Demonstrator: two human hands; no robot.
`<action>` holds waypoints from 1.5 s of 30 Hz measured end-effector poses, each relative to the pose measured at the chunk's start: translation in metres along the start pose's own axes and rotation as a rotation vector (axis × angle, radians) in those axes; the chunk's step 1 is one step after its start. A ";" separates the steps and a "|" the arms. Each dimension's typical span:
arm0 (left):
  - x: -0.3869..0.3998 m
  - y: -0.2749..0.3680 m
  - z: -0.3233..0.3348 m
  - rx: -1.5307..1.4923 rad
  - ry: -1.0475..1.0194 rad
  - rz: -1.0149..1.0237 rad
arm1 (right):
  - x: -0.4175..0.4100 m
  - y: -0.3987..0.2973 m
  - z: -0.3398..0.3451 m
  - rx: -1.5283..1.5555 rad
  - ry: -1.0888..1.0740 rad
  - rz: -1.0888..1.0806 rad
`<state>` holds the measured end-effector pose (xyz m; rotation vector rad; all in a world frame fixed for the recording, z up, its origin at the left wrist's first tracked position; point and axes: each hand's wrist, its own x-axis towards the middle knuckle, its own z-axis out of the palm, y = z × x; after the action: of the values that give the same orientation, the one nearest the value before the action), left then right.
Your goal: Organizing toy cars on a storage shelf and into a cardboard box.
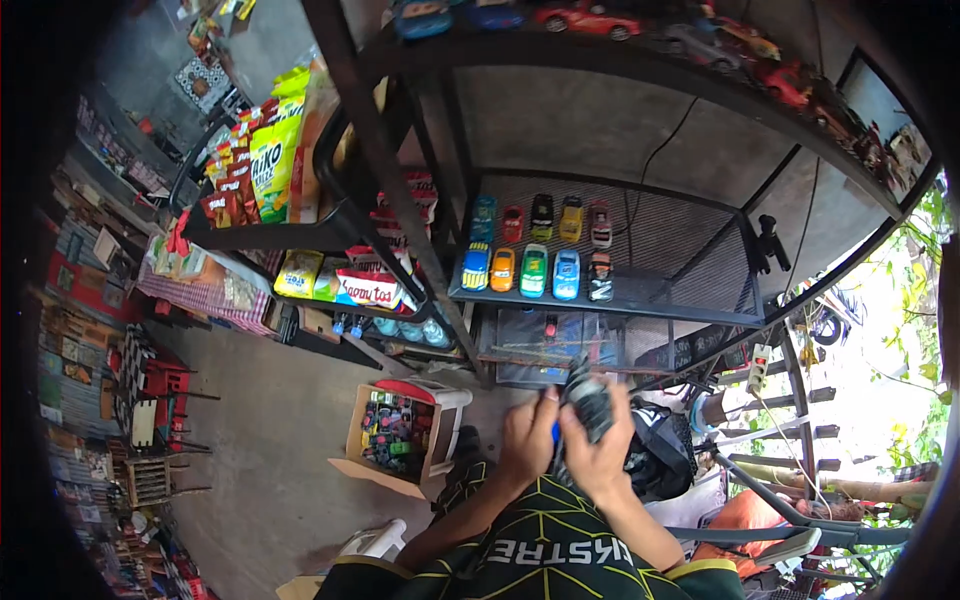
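My right hand [600, 442] grips a dark, patterned cloth [589, 405], blurred, in front of my chest. Close beside it on the left, my left hand [530, 435] has its fingers closed around something mostly hidden, with a bit of blue [556, 433] showing between the hands. Beyond them, toy cars stand in two rows on a black mesh shelf [675, 225], among them a green one [534, 270] and an orange one [502, 270]. An open cardboard box [427, 442] full of toy cars [390, 431] is at my left.
More toy cars [585, 21] line the upper shelf's edge [600, 56]. Snack packets [274, 161] fill a rack at the left. A white and red stool [454, 401] touches the box. A black bag [660, 450] lies right of my hands, near a hanging power strip [759, 367].
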<state>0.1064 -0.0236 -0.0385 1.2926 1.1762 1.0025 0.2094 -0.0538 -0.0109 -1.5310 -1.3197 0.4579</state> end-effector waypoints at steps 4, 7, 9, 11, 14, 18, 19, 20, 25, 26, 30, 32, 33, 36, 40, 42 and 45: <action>0.007 0.034 0.023 -0.236 0.061 0.009 | -0.008 0.011 -0.017 0.054 0.051 -0.165; -0.012 0.047 0.039 -0.041 -0.011 0.082 | 0.015 0.017 -0.035 0.214 0.062 0.010; -0.001 0.046 0.044 -0.043 0.018 0.145 | 0.009 0.005 -0.046 0.165 0.057 -0.033; 0.012 0.039 0.041 -0.269 0.059 0.026 | 0.001 -0.001 -0.047 0.106 0.029 -0.192; 0.003 0.057 0.050 -0.176 0.028 0.123 | 0.011 0.007 -0.057 0.227 -0.044 -0.030; -0.005 0.053 0.053 -0.170 -0.054 0.125 | 0.023 0.008 -0.057 0.119 0.066 -0.127; 0.002 0.055 0.051 -0.275 -0.004 0.076 | 0.018 0.007 -0.055 0.122 0.031 -0.171; 0.007 0.060 0.047 -0.276 -0.013 0.076 | 0.010 0.005 -0.053 0.122 -0.004 -0.214; 0.008 0.055 0.037 -0.524 -0.068 0.008 | 0.023 -0.003 -0.041 0.251 0.044 -0.010; 0.007 0.051 0.036 -0.540 -0.088 0.035 | 0.029 -0.012 -0.040 0.173 0.089 -0.095; 0.023 0.063 0.007 -0.842 -0.216 0.031 | 0.019 -0.029 -0.029 0.043 0.014 -0.317; 0.019 0.054 0.004 -0.777 -0.223 0.081 | 0.023 -0.030 -0.028 0.017 -0.010 -0.291; 0.014 0.050 0.009 -0.677 -0.165 0.127 | 0.030 -0.030 -0.026 0.063 0.031 -0.222; 0.018 0.046 0.007 -0.545 -0.092 0.135 | 0.033 -0.036 -0.014 0.010 0.080 -0.210; 0.029 0.059 -0.017 -0.728 -0.287 0.124 | 0.024 -0.046 -0.004 0.060 -0.018 -0.222; 0.019 0.062 -0.017 -0.716 -0.371 0.061 | 0.032 -0.033 0.001 0.252 0.048 -0.041; 0.026 0.064 -0.023 -0.736 -0.344 0.069 | 0.029 -0.050 0.008 0.192 0.040 -0.056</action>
<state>0.0933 0.0091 0.0250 0.8595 0.4262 1.0696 0.1873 -0.0305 0.0373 -1.3351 -1.2476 0.5010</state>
